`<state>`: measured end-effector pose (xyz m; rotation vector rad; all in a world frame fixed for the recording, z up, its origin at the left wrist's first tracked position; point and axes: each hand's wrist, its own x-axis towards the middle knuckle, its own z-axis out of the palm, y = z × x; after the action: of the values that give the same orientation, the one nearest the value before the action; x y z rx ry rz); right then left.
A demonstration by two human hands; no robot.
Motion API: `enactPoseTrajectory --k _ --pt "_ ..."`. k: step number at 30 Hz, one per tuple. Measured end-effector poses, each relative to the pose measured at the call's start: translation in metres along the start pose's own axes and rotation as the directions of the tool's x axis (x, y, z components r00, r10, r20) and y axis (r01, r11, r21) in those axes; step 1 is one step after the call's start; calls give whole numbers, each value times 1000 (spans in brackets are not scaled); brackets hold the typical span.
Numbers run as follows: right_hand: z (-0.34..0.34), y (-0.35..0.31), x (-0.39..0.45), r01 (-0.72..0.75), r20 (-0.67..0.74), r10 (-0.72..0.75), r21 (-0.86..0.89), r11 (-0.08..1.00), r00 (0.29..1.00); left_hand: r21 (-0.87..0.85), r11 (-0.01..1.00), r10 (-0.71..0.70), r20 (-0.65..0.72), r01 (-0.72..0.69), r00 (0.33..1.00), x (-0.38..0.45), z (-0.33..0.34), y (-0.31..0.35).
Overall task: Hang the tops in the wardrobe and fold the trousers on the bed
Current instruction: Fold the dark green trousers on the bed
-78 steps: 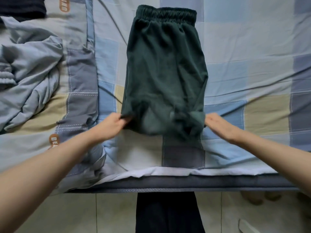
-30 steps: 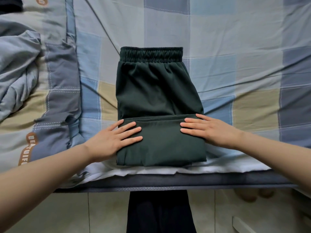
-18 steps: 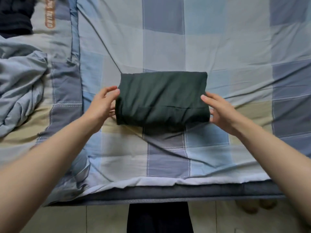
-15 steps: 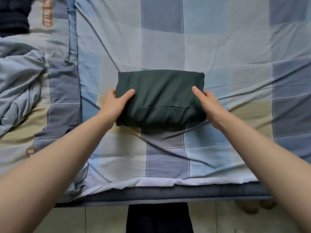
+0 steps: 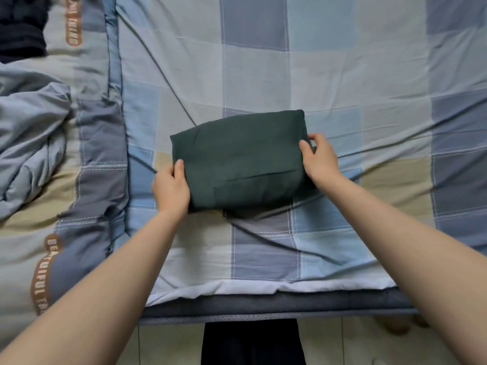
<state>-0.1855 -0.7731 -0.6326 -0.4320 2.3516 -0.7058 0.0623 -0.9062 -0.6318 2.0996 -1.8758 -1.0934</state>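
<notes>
The dark green trousers (image 5: 238, 160) are folded into a compact rectangular bundle over the middle of the checked bed sheet (image 5: 329, 75). The bundle is tilted, its right end higher in the view, and a shadow lies under its near edge. My left hand (image 5: 171, 189) grips the bundle's near left corner, thumb on top. My right hand (image 5: 317, 160) grips its right end, thumb on top and fingers curled round the edge.
A crumpled blue-grey quilt (image 5: 29, 143) lies at the left of the bed. A dark garment (image 5: 21, 25) sits in the far left corner. The mattress edge (image 5: 263, 304) runs along the front, with tiled floor (image 5: 168, 343) below it.
The trousers went from a half fold under flat palms to a small bundle farther up the bed. Both hands now grip its ends, and it has tilted.
</notes>
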Motion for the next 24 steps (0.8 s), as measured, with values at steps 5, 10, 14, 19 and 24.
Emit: enactPoseTrajectory --k 5,10,14,19,24 --pt "9 13 -22 70 -32 -69 12 998 997 -176 982 -57 30 62 998 -14 11 -4" --pt "18 14 -49 245 115 -227 -185 952 967 -347 937 76 90 -40 993 -28 9 -10" --pt "18 16 -47 301 141 -271 -276 913 952 -349 928 167 68 -133 984 -34 8 -8" --pt "7 25 -53 305 163 -271 -239 922 949 -282 928 231 -75 -243 970 -48 5 -5" --pt "-4 29 -74 350 177 -311 -268 897 934 -219 940 247 -88 -261 965 -74 -7 -6"
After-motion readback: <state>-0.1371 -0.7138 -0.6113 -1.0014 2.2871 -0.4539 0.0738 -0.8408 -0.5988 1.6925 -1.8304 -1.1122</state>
